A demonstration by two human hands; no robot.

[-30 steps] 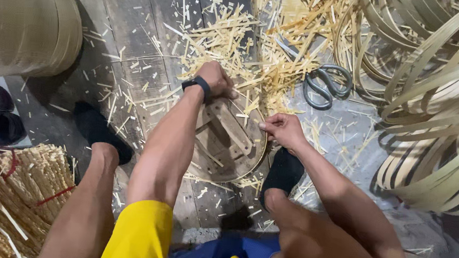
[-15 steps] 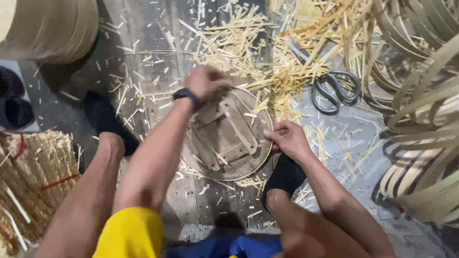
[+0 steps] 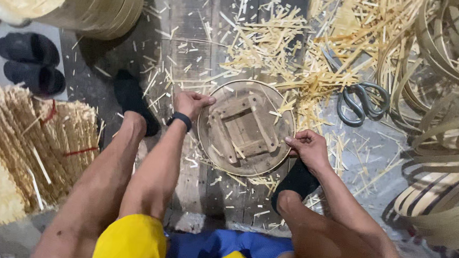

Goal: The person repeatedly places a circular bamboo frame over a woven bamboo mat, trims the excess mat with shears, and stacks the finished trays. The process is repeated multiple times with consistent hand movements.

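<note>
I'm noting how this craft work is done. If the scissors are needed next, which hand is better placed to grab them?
The right hand, probably. It sits at the right edge of the round wooden disc, on the same side as the scissors. The left hand grips the disc's far left edge.

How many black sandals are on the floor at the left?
2: both black sandals lie side by side at the left edge, one farther from the person, the other just below it. More may be out of view.

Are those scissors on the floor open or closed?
Closed, as far as shows: the scissors have both handle loops lying side by side, touching. The blades run up under the bamboo scraps, partly hidden.
</note>
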